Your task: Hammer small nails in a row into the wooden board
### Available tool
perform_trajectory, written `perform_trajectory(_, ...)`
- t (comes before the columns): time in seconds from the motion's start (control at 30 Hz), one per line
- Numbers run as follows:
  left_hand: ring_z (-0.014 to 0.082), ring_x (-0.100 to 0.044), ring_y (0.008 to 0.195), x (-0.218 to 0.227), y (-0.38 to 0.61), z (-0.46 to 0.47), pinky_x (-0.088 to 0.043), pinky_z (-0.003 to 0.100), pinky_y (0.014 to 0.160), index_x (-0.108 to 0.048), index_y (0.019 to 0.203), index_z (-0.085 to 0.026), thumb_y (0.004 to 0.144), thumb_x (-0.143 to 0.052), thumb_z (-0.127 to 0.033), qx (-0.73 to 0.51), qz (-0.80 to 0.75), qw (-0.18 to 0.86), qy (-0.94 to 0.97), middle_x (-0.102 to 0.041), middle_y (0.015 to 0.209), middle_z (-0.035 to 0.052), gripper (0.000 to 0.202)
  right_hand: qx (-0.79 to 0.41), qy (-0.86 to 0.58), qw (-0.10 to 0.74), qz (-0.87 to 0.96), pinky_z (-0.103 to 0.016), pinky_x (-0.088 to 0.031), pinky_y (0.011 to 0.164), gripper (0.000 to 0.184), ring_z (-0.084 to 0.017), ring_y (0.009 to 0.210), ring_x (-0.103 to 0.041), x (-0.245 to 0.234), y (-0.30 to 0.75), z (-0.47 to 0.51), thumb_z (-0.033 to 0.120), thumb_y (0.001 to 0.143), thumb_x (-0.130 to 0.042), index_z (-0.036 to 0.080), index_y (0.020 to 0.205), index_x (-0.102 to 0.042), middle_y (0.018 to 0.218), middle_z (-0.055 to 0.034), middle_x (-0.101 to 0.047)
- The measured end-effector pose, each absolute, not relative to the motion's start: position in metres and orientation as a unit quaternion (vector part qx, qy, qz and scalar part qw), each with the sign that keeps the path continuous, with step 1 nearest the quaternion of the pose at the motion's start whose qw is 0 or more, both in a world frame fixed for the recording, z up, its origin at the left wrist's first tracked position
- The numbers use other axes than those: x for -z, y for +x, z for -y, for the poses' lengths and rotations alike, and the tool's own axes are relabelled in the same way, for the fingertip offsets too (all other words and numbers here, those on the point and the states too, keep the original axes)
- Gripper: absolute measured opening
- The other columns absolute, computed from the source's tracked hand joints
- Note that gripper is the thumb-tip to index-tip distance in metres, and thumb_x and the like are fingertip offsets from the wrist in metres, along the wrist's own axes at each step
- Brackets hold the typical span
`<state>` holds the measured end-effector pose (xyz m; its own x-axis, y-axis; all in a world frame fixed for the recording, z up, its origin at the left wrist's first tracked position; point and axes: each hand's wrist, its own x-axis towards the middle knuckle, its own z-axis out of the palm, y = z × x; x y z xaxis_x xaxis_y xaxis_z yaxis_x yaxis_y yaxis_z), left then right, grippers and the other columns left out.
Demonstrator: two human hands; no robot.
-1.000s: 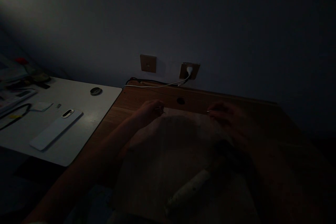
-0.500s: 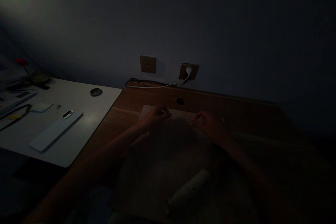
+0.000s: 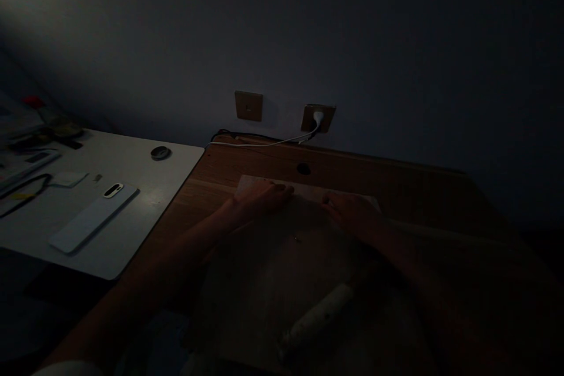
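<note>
The scene is very dark. A pale flat board or sheet (image 3: 273, 282) lies on the wooden table. At its far left part, my left hand (image 3: 264, 195) rests with fingers bent and pressed together. My right hand (image 3: 350, 211) lies opposite, at the far right part, fingers curled inward. Whatever either hand may hold is too dark to make out. Between and nearer than the hands, a tiny shiny thing (image 3: 296, 239) sits on the sheet. A light-coloured, stick-like handle (image 3: 317, 316) lies slanted closer to me; its far end fades into shadow under my right forearm.
Left of the wooden table (image 3: 200, 197) stands a white table (image 3: 132, 155) with a white phone (image 3: 94, 220), a small round dish-like thing (image 3: 161, 153) and clutter. Behind, a white plug and cable (image 3: 318, 118) sit in a wall socket. The tabletop has a round hole (image 3: 304, 168).
Both hands have lowered from raised pinches onto the sheet, with the fingers flatter. The tiny shiny thing now shows between them, where none was visible before.
</note>
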<state>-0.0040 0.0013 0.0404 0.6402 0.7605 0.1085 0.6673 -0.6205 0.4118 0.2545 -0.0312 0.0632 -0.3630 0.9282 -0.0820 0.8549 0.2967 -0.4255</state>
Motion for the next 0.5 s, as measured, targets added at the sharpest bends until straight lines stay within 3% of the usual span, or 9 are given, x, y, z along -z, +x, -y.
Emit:
perform_trajectory(0.1,0.0147,-0.045,0.057,-0.039,0.004,-0.004,-0.030,0.029,0.061,-0.054,0.075,-0.021,0.091,-0.052,-0.030,-0.232,-0.439,0.269,0.825,-0.053,0.068,0.0014,0.018,-0.275,-0.548,0.174,0.771,-0.030,-0.040,0.067,0.014,-0.020,0.070,-0.061,-0.072,0.252,0.033,0.035,0.093,-0.051,0.025,0.090,-0.059,0.073,-0.0026,-0.064)
perform_trajectory(0.2,0.0121,-0.035,0.052,-0.043,0.012,-0.006,-0.028,0.026,0.055,-0.043,0.070,-0.022,0.091,-0.041,-0.039,-0.374,-0.472,0.490,0.630,-0.039,0.061,-0.0025,0.027,-0.359,-0.542,0.259,0.714,-0.026,-0.034,0.050,0.023,-0.014,0.048,-0.041,-0.084,0.244,0.036,0.046,0.094,-0.035,0.028,0.082,-0.041,0.059,0.0065,-0.040)
perform_trajectory(0.3,0.0094,-0.025,0.046,-0.044,0.014,-0.007,-0.022,0.023,0.047,-0.043,0.072,-0.022,0.085,-0.041,-0.038,-0.389,-0.455,0.667,0.443,-0.034,0.060,-0.0048,0.021,-0.420,-0.530,0.291,0.676,-0.025,-0.031,0.042,0.021,-0.011,0.041,-0.025,-0.089,0.235,0.036,0.044,0.091,-0.022,0.029,0.076,-0.025,0.059,0.0095,-0.025)
perform_trajectory(0.4,0.0086,-0.031,0.047,-0.041,0.011,-0.007,-0.022,0.022,0.046,-0.049,0.071,-0.019,0.082,-0.046,-0.038,-0.348,-0.470,0.667,0.462,-0.042,0.063,-0.0026,0.022,-0.421,-0.540,0.266,0.679,-0.026,-0.032,0.043,0.023,-0.012,0.042,-0.031,-0.084,0.229,0.033,0.045,0.089,-0.026,0.029,0.073,-0.030,0.059,0.0077,-0.032)
perform_trajectory(0.5,0.0116,-0.045,0.055,-0.038,0.010,-0.003,-0.031,0.023,0.051,-0.057,0.073,-0.017,0.085,-0.050,-0.036,-0.278,-0.491,0.509,0.650,-0.049,0.064,-0.0008,0.023,-0.347,-0.570,0.210,0.715,-0.028,-0.038,0.053,0.022,-0.015,0.054,-0.049,-0.070,0.223,0.030,0.041,0.088,-0.043,0.026,0.073,-0.044,0.063,0.0015,-0.048)
